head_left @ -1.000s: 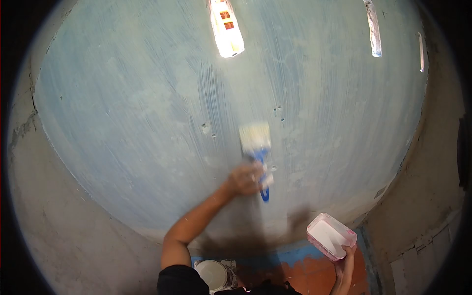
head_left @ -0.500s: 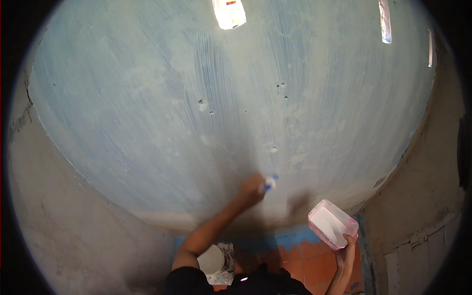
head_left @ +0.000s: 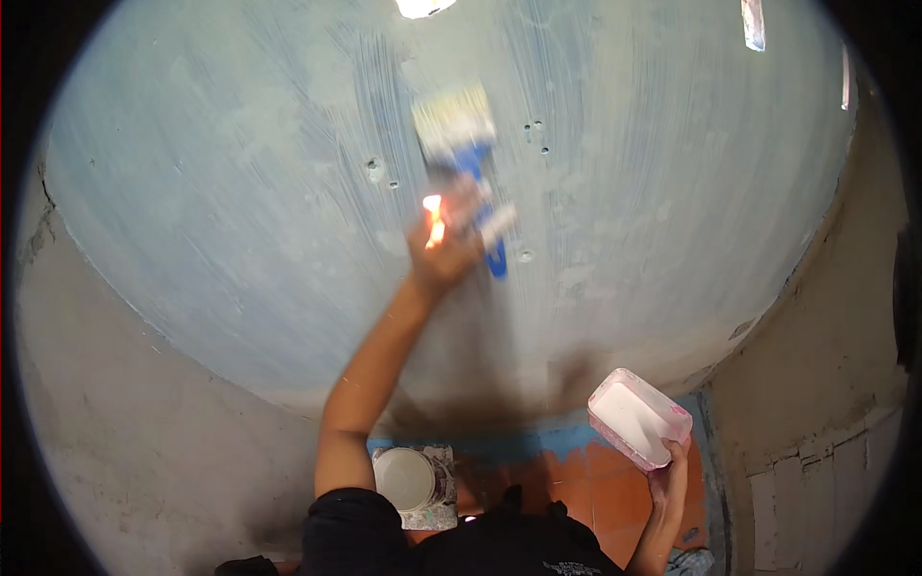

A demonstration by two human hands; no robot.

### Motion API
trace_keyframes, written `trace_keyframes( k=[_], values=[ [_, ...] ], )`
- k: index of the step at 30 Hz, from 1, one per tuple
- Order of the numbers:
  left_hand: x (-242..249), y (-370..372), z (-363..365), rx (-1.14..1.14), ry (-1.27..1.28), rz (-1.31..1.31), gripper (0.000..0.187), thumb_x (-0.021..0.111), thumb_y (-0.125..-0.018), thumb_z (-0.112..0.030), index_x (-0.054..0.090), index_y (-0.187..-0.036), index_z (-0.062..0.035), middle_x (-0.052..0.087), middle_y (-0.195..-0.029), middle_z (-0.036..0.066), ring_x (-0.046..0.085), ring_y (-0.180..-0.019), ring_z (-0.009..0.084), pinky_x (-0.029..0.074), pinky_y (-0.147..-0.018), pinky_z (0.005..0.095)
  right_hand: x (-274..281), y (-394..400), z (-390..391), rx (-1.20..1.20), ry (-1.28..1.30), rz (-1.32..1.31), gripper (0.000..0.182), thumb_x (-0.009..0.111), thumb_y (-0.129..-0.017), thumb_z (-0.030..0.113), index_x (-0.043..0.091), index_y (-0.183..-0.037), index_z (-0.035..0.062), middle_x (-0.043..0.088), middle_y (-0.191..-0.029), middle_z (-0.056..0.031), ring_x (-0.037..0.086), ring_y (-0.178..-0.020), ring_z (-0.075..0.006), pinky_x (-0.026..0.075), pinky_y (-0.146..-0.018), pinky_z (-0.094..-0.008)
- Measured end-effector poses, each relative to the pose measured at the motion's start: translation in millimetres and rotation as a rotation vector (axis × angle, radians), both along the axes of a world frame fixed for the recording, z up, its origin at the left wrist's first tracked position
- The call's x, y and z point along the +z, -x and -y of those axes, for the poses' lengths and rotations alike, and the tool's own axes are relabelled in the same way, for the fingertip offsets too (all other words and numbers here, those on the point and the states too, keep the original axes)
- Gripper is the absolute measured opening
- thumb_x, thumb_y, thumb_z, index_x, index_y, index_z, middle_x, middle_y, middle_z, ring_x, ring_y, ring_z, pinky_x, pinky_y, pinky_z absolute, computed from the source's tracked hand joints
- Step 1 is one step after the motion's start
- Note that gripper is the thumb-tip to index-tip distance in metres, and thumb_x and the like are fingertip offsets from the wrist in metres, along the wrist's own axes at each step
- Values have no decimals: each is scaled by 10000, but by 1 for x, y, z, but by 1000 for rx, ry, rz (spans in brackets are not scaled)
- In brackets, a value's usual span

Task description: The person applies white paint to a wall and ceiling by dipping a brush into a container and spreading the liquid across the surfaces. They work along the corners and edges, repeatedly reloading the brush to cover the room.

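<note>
My left hand (head_left: 447, 240) is wrapped round the blue handle of a wide paintbrush (head_left: 456, 125), its pale bristles upward against the pale blue wall (head_left: 288, 240). The brush and fingers are blurred by motion, and a bright patch of light falls on the back of this hand. Lower right, my right hand (head_left: 670, 461) grips the near end of a pink-and-white rectangular plastic tub (head_left: 639, 420), thumb over its rim. White paint shows inside the tub. It is held tilted, in front of the wall's base.
A round white bucket (head_left: 404, 480) stands below my left arm on a paint-splattered surface (head_left: 423, 518). Orange floor tiles (head_left: 605, 499) lie beneath me. Bare grey-brown walls (head_left: 106, 384) flank the painted wall, which has several small holes. A cloth (head_left: 693, 562) lies at lower right.
My left hand has swept the paintbrush up the wall, from low near the base to about mid-height. My right hand and the tub have shifted slightly up and left in view.
</note>
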State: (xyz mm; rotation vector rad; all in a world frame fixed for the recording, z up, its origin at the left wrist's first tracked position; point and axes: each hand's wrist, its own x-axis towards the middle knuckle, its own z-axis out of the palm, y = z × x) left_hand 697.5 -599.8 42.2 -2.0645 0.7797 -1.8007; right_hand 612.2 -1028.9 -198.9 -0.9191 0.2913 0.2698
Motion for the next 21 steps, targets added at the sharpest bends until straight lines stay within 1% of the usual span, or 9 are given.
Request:
trace_keyframes(
  k=[2, 4, 5, 7, 9, 12, 15, 19, 21],
  values=[
    [-84, 2, -4, -133, -9, -178, 199, 684, -813, -137, 734, -1001, -182, 653, -1183, 67, 622, -1144, 282, 549, -909, 382, 2, 2, -2, -16, 13, -3, 650, 592, -804, 175, 356, -1410, 171, 456, -1347, -95, 520, -1201, -297, 549, -848, -511],
    [-196, 17, 1, -20, 70, -457, 270, 662, -853, -151, 691, -1118, -192, 628, -1250, 58, 579, -1212, 255, 528, -907, 349, 0, 1, -2, -27, 34, -7, 631, 595, -803, 179, 368, -1391, 169, 461, -1330, -93, 525, -1184, -296, 549, -842, -516],
    [-234, 25, 13, -31, 2, -403, 314, 625, -871, -161, 657, -1182, -195, 595, -1313, 53, 546, -1252, 239, 518, -895, 340, -3, 1, -2, -31, 44, -8, 621, 597, -802, 181, 374, -1382, 168, 464, -1322, -91, 528, -1176, -295, 548, -838, -518],
    [-316, 47, 21, -15, -12, -731, 308, 595, -876, -166, 654, -1177, -197, 586, -1323, 40, 540, -1254, 219, 520, -879, 340, -6, -1, 0, -2, 31, -10, 645, 590, -803, 176, 346, -1400, 192, 433, -1353, -89, 486, -1219, -296, 521, -877, -518],
    [-362, 74, 35, -66, 26, -792, 305, 594, -858, -169, 662, -1154, -201, 590, -1317, 30, 546, -1244, 206, 536, -832, 354, -8, 3, 3, 6, 24, -20, 652, 586, -805, 170, 335, -1406, 202, 418, -1366, -89, 465, -1244, -298, 506, -901, -522],
    [-381, 94, 44, -23, 213, -1014, 321, 610, -834, -135, 664, -1147, -186, 622, -1226, 32, 578, -1174, 223, 541, -791, 383, -7, 3, 2, -8, 10, -5, 640, 584, -807, 159, 341, -1398, 193, 422, -1361, -90, 463, -1249, -302, 502, -914, -532],
    [-366, 72, 21, -71, 524, -1137, 308, 630, -800, -115, 671, -1101, -161, 629, -1112, 51, 596, -1079, 251, 540, -735, 387, -9, 4, -1, -3, -29, 51, 623, 584, -808, 151, 354, -1386, 189, 439, -1346, -86, 485, -1225, -301, 509, -909, -537],
    [-158, 53, 13, -18, 495, -873, 152, 651, -787, -24, 651, -914, -109, 666, -887, 76, 665, -809, 282, 536, -643, 376, 0, 4, -2, -6, -24, 62, 615, 583, -804, 135, 364, -1376, 193, 451, -1332, -81, 499, -1208, -302, 519, -891, -550],
    [-76, 47, 0, -76, 458, -678, 140, 653, -769, -6, 656, -889, -78, 684, -904, 104, 682, -797, 283, 545, -676, 357, 10, 6, -2, 22, -25, 19, 640, 579, -802, 117, 323, -1387, 167, 411, -1350, -110, 462, -1245, -313, 503, -912, -546]
  ],
)
